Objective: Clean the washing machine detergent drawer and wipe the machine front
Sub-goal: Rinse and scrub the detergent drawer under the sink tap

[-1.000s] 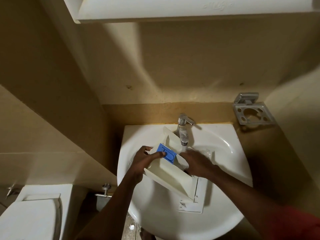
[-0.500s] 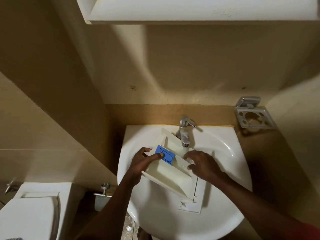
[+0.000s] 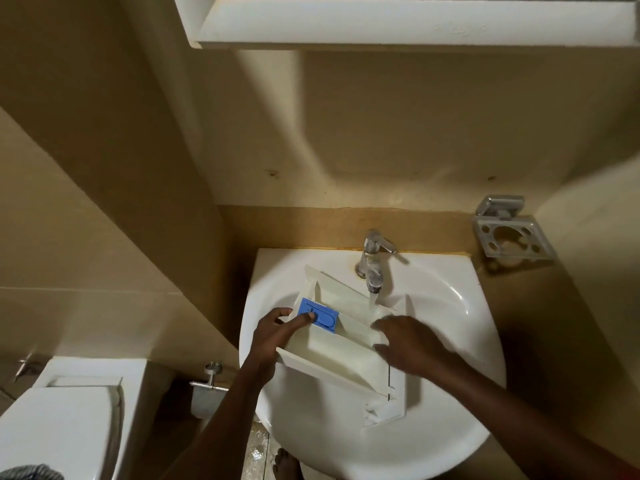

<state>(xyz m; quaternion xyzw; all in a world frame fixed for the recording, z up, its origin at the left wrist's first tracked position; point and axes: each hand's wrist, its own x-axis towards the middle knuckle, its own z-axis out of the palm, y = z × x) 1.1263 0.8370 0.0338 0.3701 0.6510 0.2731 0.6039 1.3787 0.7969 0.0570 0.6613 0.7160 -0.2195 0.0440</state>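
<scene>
**Drawer under the running tap**

You hold the white drawer (image 3: 346, 355) inside the sink (image 3: 450, 306), tilted, with its far end up near the tap (image 3: 372, 261) and its front panel down at the near side of the bowl. Water runs from the tap and falls into the right part of the drawer.

Your left hand (image 3: 273, 336) grips the left wall of the drawer. The fingers curl over the edge, and the thumb presses on the blue insert (image 3: 320, 315), which sits in the left compartment at the far end.

Your right hand (image 3: 412, 344) lies over the right side of the drawer, just below the stream. The fingers are spread and point to the left, toward the inside of the drawer. You do not close this hand around anything; I cannot tell if the fingertips touch the plastic.

To the right of the sink, a metal holder (image 3: 512, 233) is fixed on the wall. At the lower left you see the toilet (image 3: 62, 420), and above the sink the white cabinet (image 3: 398, 26).
</scene>
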